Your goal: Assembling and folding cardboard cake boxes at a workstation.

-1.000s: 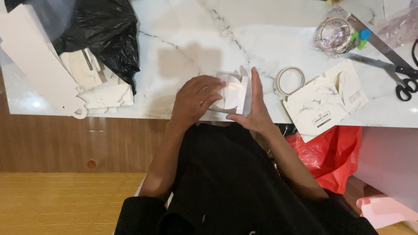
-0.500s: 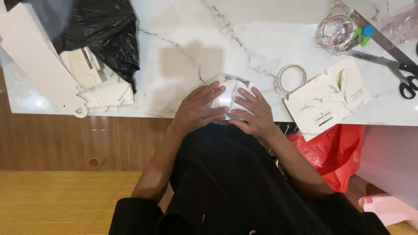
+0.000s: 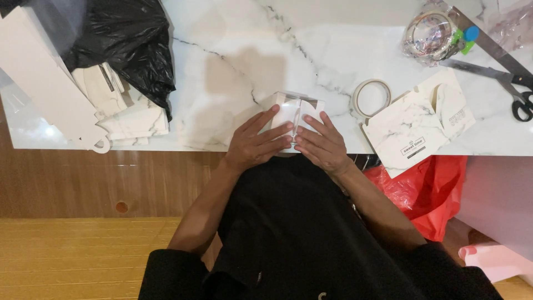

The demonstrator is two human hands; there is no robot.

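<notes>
left hand (image 3: 252, 145) + right hand (image 3: 322, 145) fingers grasping white box (image 3: 293, 111) | table (image 3: 239, 61) near edge

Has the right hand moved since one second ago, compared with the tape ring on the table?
Yes. The right hand moved left, away from the tape ring, onto the small white box.

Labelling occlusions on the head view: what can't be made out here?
- Box: near side and base hidden under left hand and right hand; each grip unclear.
- Scissors: handles cut by the right edge.
- Tape dispenser: top cut by the upper edge.
- White stack: partly under the black bag.
- Red bag: top hidden by the table.
</notes>
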